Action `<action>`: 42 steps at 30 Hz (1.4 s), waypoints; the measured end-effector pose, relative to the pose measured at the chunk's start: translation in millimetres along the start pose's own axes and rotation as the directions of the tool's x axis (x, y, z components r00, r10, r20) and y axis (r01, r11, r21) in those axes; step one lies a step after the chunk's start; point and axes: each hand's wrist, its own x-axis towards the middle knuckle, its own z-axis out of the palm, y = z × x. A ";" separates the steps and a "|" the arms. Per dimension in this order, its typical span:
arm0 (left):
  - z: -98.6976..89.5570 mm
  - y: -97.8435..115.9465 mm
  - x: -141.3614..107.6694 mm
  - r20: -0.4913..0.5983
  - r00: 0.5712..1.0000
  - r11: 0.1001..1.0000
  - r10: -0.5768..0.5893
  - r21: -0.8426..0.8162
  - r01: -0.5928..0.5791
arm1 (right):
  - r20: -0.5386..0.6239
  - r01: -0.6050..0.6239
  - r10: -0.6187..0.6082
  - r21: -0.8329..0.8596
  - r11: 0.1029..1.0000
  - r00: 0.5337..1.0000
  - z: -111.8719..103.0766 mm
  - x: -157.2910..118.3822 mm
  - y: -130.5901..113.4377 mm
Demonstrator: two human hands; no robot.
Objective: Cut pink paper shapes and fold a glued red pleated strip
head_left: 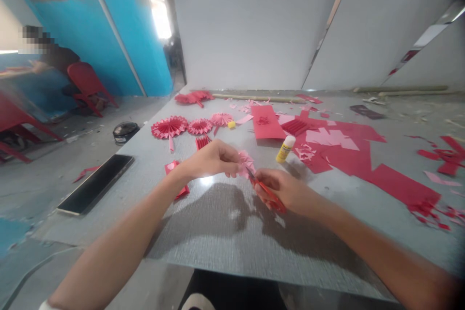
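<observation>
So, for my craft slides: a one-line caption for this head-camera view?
Left hand holds pink paper against red scissors in the right hand, over a paper-strewn table.

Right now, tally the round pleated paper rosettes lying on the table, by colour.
Red paper rosettes: 2
Pink paper rosette: 1
Total: 3

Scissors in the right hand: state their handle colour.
The scissors have red handles, best seen in the head view.
</observation>
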 end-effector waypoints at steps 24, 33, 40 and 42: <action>1.2 -1.7 1.5 0.004 1.000 1.000 -0.009 -0.010 0.009 | -0.016 -0.023 0.024 0.027 0.999 1.000 1.0 -0.7 -4.2; 8.0 -0.1 2.9 0.022 1.000 0.989 -0.016 -0.145 0.019 | -0.043 0.052 -0.050 0.036 0.998 0.998 4.2 2.5 -7.8; 14.0 -0.3 4.3 0.048 0.998 0.980 -0.032 -0.196 0.040 | -0.066 0.086 -0.085 0.013 0.996 0.994 4.6 2.0 -5.5; 15.0 0.1 4.7 0.054 0.998 0.980 -0.029 -0.194 0.039 | -0.068 0.095 -0.094 0.006 0.995 0.993 3.9 2.6 -3.4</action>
